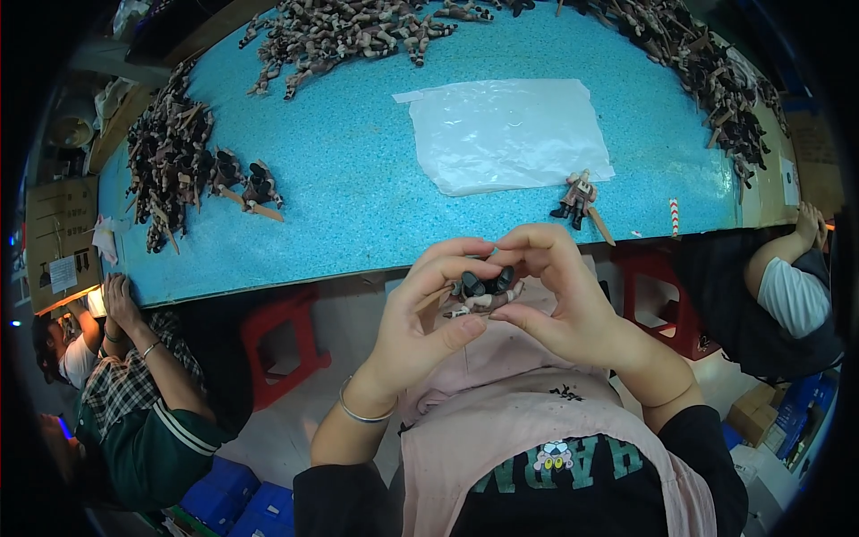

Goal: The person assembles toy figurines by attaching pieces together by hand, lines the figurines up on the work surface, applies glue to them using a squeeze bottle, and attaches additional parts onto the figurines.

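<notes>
Between my two hands, just off the table's front edge, is a small toy figure [484, 300] with black and pale parts. My left hand [429, 304] curls its fingers round the figure from the left, thumb underneath. From the right, my right hand [564, 295] closes on it with fingertips and thumb. My fingers hide part of the figure. Another figure [578, 195], pale with dark boots and a flat brown stick-like piece, lies on the table beyond my right hand, by the edge of a clear plastic sheet [512, 134].
Piles of similar figures lie on the blue table [331, 179]: a left pile [170, 170], a far pile [349, 40] and a right pile [716, 89]. Red stools [284, 345] stand under the edge. Co-workers sit left [170, 421] and right [778, 286].
</notes>
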Demonstrator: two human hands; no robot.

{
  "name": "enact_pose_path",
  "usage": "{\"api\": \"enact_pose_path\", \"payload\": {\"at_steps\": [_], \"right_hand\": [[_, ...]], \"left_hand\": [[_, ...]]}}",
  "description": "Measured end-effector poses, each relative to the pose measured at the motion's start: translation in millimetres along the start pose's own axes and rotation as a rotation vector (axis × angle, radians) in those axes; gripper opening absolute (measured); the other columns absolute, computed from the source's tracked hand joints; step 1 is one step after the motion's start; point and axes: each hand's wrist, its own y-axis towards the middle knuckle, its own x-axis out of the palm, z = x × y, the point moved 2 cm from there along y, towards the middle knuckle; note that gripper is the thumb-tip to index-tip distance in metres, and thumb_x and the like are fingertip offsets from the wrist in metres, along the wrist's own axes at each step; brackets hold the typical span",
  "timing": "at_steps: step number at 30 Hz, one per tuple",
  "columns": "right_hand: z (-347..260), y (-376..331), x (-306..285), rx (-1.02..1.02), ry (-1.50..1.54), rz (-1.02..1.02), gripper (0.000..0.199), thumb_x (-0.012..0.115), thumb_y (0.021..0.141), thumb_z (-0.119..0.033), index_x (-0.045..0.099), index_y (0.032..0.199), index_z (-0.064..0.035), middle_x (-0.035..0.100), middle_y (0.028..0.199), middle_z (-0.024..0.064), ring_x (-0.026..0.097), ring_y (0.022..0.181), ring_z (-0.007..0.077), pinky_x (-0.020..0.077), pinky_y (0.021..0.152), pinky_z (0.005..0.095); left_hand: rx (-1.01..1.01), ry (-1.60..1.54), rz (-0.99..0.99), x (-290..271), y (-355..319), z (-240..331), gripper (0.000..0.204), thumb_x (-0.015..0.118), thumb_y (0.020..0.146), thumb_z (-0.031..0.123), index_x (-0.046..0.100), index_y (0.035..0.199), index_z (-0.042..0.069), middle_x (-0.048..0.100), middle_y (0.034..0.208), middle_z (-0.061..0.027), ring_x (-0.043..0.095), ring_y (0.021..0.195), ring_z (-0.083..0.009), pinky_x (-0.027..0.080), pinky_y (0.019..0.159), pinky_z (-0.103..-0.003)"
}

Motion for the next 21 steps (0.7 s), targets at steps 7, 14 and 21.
{"api": "enact_pose_path", "payload": {"at_steps": [7,14,21], "right_hand": [[0,3,0,-0.042,-0.088,-0.034,0.058,0.066,0.079,0.004,0.04,0.13,-0.0041,0.053,0.117,0.01,0.056,0.102,0.0203,0.046,0.085,0.0312],[-7,12,0,0.0,-0.051,-0.036,0.047,0.064,0.08,0.004,0.048,0.123,-0.0035,0.055,0.115,0.0106,0.056,0.104,0.0206,0.0474,0.083,0.0319],[-7,104,-61,-0.173,-0.504,0.096,0.019,0.064,0.08,-0.001,0.064,0.1,-0.004,0.059,0.098,0.0103,0.059,0.09,0.0234,0.0497,0.072,0.0301]], "left_hand": [[0.1,0.067,0.05,-4,-1,-9,0.035,0.077,0.077,0.016,0.063,0.106,0.002,0.053,0.123,-0.0123,0.04,0.13,-0.0298,0.035,0.104,-0.041],[0.168,0.166,0.084,-8,1,-11,0.034,0.078,0.076,0.016,0.064,0.103,0.002,0.056,0.119,-0.0109,0.045,0.125,-0.0286,0.035,0.104,-0.041],[0.191,0.208,0.178,-23,-1,-4,0.034,0.077,0.077,0.015,0.063,0.105,0.001,0.054,0.118,-0.0108,0.048,0.121,-0.0247,0.037,0.102,-0.038]]}}
